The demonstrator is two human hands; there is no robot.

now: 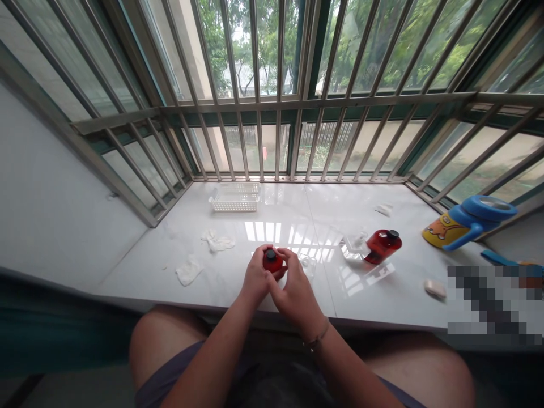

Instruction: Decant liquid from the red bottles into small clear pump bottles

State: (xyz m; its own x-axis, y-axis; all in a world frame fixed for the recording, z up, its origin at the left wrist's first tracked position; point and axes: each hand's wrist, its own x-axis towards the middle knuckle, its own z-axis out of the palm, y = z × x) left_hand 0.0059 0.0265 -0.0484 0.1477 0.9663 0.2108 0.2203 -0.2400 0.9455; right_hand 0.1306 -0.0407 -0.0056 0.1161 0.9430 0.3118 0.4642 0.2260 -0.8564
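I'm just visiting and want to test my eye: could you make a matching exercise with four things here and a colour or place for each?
Things
1. Left red bottle
2. Plastic basket
3. Handled mug
4. Bracelet

Colours or places
A. Blue and yellow
B. Around the right wrist
C. Held by left hand and right hand
D. White, near the window bars

Pairs: 1-C, 2-D, 3-A, 4-B

The left hand (256, 275) and right hand (294, 283) partly hide the held red bottle (272, 264); just right of that bottle, a clear piece (309, 265) is indistinct; well right — pixelation (493, 306) masks everything; well left, a speck (165, 267) too small to name.
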